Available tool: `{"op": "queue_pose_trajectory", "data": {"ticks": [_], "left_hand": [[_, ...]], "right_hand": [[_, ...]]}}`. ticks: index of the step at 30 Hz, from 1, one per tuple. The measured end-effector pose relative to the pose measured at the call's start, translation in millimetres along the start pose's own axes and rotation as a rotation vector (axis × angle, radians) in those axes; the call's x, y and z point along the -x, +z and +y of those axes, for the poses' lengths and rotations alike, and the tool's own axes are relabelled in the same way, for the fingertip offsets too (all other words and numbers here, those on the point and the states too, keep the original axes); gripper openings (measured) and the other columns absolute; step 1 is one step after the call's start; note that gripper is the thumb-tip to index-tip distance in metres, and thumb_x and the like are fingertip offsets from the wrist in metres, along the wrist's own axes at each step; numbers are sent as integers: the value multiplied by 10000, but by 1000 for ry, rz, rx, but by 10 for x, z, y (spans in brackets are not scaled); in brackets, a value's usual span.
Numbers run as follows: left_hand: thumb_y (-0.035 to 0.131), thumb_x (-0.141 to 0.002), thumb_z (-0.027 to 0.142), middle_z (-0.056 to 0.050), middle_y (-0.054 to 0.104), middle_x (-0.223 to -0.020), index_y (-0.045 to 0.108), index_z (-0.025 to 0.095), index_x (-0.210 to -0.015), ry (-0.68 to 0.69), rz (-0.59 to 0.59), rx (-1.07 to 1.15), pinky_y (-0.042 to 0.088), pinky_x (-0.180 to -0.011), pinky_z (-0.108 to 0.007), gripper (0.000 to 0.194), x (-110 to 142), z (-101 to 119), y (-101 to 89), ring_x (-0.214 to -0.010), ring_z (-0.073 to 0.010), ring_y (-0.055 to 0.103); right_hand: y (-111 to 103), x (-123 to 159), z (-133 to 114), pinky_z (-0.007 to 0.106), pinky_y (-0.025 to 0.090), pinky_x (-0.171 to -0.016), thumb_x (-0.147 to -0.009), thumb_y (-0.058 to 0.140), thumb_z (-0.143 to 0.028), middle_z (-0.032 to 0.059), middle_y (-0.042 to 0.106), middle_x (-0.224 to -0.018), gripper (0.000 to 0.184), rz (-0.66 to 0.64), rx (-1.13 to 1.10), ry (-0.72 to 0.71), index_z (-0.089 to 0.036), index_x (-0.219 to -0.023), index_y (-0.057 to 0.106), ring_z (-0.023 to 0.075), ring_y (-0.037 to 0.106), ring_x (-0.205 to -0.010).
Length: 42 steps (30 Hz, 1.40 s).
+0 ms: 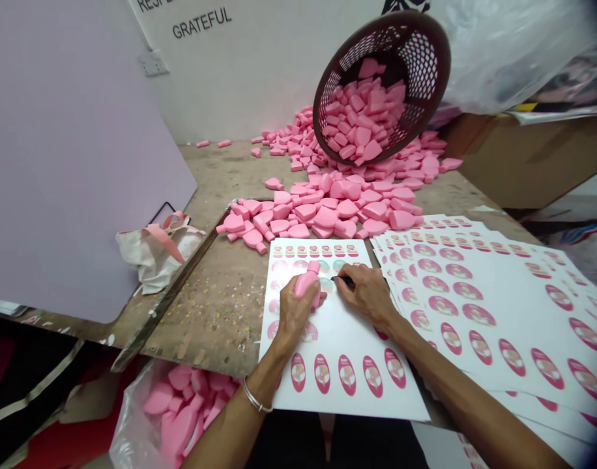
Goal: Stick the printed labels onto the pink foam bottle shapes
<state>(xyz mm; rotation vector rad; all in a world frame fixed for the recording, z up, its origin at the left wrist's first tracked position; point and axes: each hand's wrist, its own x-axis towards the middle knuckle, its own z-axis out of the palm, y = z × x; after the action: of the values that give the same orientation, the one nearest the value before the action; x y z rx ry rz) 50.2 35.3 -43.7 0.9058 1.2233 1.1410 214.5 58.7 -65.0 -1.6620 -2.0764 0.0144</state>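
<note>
Going from the left, the person has a cloth bag point(154, 260) lying beside a wooden strip point(174, 293), on the far left part of the surface point(205, 312); both are well apart from the fine work. Below the edge, a plastic bag point(127, 423) holds more pink bottles.

The left grip point(296, 299) is closed around one pink bottle point(305, 281), with its neck pointing away from the person, just above the front sheet point(347, 332). It would be good to hold this bottle firm but lightly, so that the fingers do not cover its flat face and do not press on the printed labels under them.

The right grip point(367, 286) pinches a small dark tool point(346, 281), whose tip is at a pale green patch of the sheet, near the bottle. Here the tip should probably go low and gentle, because a steep or strong push could scratch the paper or bend a label. The wrist may rest softly for steadiness, without dragging the sheet.

On the right, the stack point(508, 286) of other sheets lies spread near the right forearm, so the elbow should move with care.
</note>
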Motion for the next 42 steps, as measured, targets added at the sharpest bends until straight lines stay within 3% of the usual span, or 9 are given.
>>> {"op": "queue_pose_trajectory", "data": {"ticks": [5,13,19,22,25,31,37,42], "left_hand": [[709,-734,390,-84,686,-676,613,128,-975,-31,11,-12,513,-537,-240,369,-25,6,20,-674,-234,713],[693,-754,360,-53,653,-643,595,129,-970,-40,4,-8,522,-542,-236,330,-19,42,26,-646,-211,707],[700,-735,439,-49,655,-728,555,136,-1036,-25,43,52,549,-558,-267,451,-17,38,18,-571,-174,681],[691,-736,480,-35,647,-701,556,137,-1062,-17,29,98,549,-555,-257,492,-11,23,-26,-544,-146,652],[645,-746,564,-43,639,-736,591,131,-955,-33,1,284,550,-552,-255,485,44,46,-64,-567,-130,624],[522,-817,611,-91,681,-810,649,105,-954,-126,-89,537,572,-592,-315,539,253,200,-45,-640,-174,644],[469,-875,561,-73,673,-695,667,93,-907,-99,-115,542,581,-657,-370,509,358,258,-25,-596,-176,640],[429,-891,572,-74,671,-688,668,90,-881,-91,-131,548,585,-670,-376,538,355,226,-31,-613,-176,644]], "right_hand": [[22,14,-56,339,278,-723,-869,476,-295,60,654,-757,149,25,54,20,-197,-831,582,218,558,-789],[16,-67,-18,338,329,-756,-819,559,-394,31,656,-737,190,-6,-22,25,-211,-769,579,192,574,-729],[17,-81,40,287,402,-637,-745,626,-498,10,627,-695,295,-20,-383,184,-212,-716,558,163,558,-646],[-124,-57,6,259,395,-573,-741,630,-550,-13,570,-649,364,-48,-648,275,-199,-701,542,133,512,-598],[-331,-26,-113,247,358,-526,-746,628,-569,-31,503,-600,395,-19,-831,346,-191,-681,536,107,441,-542],[-569,51,-461,246,351,-518,-755,641,-541,-27,520,-593,407,-27,-827,293,-193,-956,701,110,444,-551],[-605,68,-594,267,443,-573,-750,660,-507,31,677,-762,380,-13,-825,268,-191,-950,726,145,561,-634],[-594,63,-608,276,462,-585,-756,661,-499,36,690,-760,376,-23,-840,262,-186,-957,718,157,586,-648]]}}
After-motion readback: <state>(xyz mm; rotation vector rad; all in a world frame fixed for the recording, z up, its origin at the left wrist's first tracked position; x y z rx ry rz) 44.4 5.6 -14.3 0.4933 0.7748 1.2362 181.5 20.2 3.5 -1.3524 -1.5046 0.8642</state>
